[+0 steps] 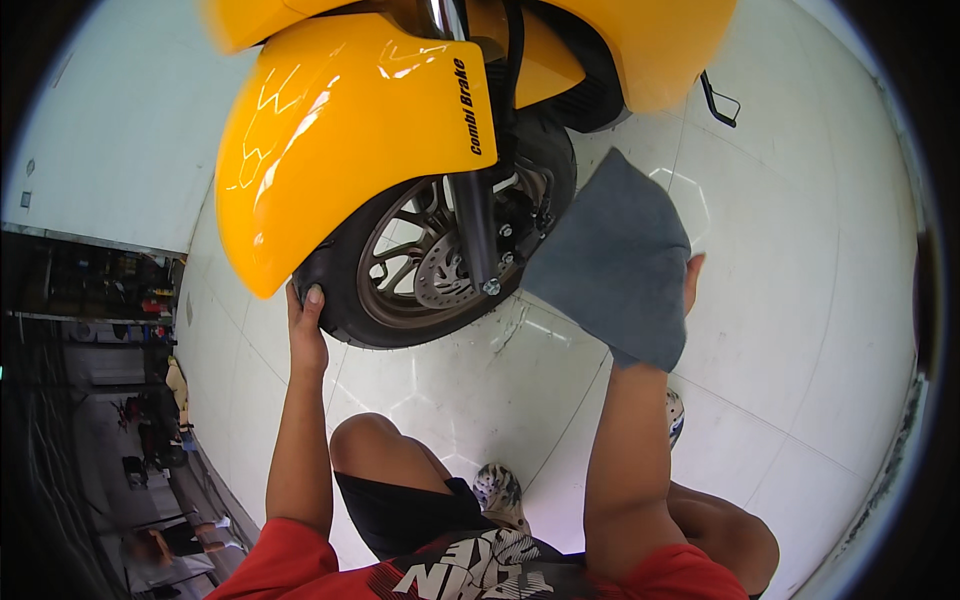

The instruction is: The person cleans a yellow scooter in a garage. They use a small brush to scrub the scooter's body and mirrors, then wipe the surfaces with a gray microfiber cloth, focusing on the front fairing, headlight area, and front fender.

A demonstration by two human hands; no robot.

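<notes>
The front wheel of a yellow scooter stands before me, its black tyre (350,315) curving under a glossy yellow front fender (350,120). My left hand (306,325) is against the tyre's near left side, thumb on the sidewall and fingers round the tread, partly hidden. On the right, a grey cloth (615,260) hangs spread out over my right hand (692,282). Only a bit of that hand shows past the cloth's right edge. The cloth's left corner comes near the wheel's hub side. A brake disc (440,280) and a dark fork leg (472,230) show on the wheel.
Pale glossy floor tiles (780,330) surround the wheel. A black stand or pedal part (720,105) sticks out at the upper right. Dark shelves with assorted items (110,290) line the far left, and another person (180,540) is at the lower left. My knees and shoes are close below.
</notes>
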